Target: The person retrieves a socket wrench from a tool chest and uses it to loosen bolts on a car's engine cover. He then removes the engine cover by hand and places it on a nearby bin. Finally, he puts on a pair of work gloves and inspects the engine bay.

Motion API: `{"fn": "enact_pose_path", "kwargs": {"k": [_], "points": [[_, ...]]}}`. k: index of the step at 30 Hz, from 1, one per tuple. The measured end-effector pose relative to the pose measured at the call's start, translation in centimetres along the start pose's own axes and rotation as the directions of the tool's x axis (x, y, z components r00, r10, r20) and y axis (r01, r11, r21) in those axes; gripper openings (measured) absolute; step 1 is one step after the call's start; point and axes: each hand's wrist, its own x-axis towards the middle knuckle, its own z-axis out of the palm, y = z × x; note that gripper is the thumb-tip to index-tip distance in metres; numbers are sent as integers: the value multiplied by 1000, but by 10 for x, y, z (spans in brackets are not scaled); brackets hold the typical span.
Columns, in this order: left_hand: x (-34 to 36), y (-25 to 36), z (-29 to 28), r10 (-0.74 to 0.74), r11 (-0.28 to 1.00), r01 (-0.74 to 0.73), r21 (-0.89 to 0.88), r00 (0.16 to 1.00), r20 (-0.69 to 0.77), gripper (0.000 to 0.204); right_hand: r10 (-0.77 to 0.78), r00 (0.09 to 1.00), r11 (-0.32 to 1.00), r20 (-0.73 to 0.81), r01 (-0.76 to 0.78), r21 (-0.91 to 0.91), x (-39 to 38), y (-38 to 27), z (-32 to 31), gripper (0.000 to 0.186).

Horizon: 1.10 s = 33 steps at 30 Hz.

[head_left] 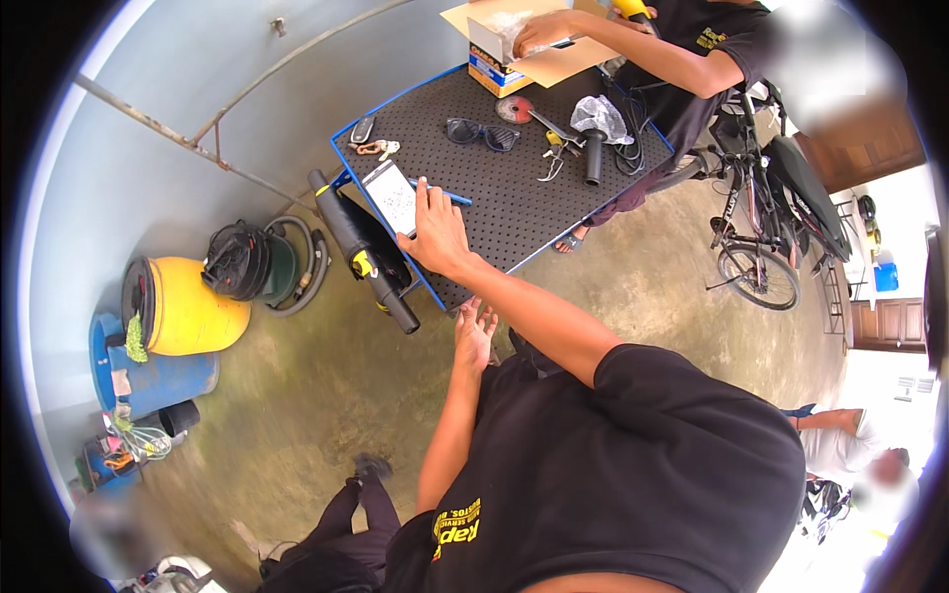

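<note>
My right hand [436, 229] reaches across to the table's near left corner, fingers stretched out and palm down. Its thumb is by the lower end of a phone [391, 198] with a lit white screen. A blue pen [456, 198] lies beside the phone, partly hidden behind my fingers. Below the table's near edge, my left hand [474, 334] is raised with its fingers loosely apart, holding nothing. A key fob [363, 129] and a bunch of keys [378, 148] lie beyond the phone.
On the black perforated table [494, 212] lie sunglasses [481, 133], a cutting disc [514, 109] and a black-handled tool [593, 158] in plastic. Across it, a co-worker's hand [544, 32] is in an open cardboard box [494, 69]. A yellow drum [198, 306] and a bicycle [756, 267] stand on the floor.
</note>
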Motion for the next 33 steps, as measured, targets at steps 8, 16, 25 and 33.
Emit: {"fn": "enact_pose_path", "kwargs": {"k": [8,16,25,33], "points": [[-7,7,4,-15,997,15,73,1000,3,85,109,955,993,-277,-118,-15,10,87,-79,57],[-52,52,68,-16,889,23,457,1000,-19,47,293,947,904,-133,-319,-283,49,197,-124,43],[-2,119,137,494,633,-317,706,868,-54,25,-69,997,957,-21,72,281,-7,221,-136,21],[46,44,229,383,605,-346,717,916,118,50,-15,897,117,442,-437,892,-40,250,-172,40]]}}
